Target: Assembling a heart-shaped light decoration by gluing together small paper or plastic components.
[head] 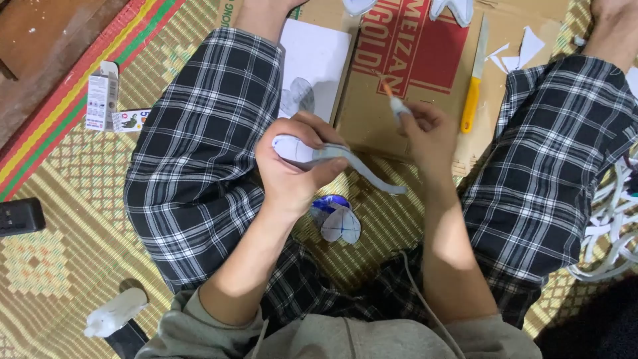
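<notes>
While I sit cross-legged on the woven mat (80, 266), its yellow-green pattern runs under everything, with a red striped border along the upper left; across my plaid-trousered legs lies a flattened cardboard box (412, 80), brown with a red printed panel; on its left part rests a white sheet (316, 60) with a pencilled drawing; on its right lie a yellow-handled knife (473, 93) and a few white paper scraps (515, 53); a heap of white strips (608, 233) sits by my right knee. My left hand (289, 169) is curled closed around a white cut-out shape (312, 153), thumb pressed on top, its long curved tail (372, 176) hanging free toward the right; my right hand (428, 136), just beside it but apart, has its fingers pinched shut on a small white tube with an orange tip (393, 100), the tip pointing up and away over the cardboard. Below my left hand, on the mat between my legs, lies a blue-and-white petal piece (335, 216). Left of my thigh stand two small cartons (109, 100); a black block (20, 216) sits at the left edge; a small white bottle (116, 311) lies near my left elbow.
</notes>
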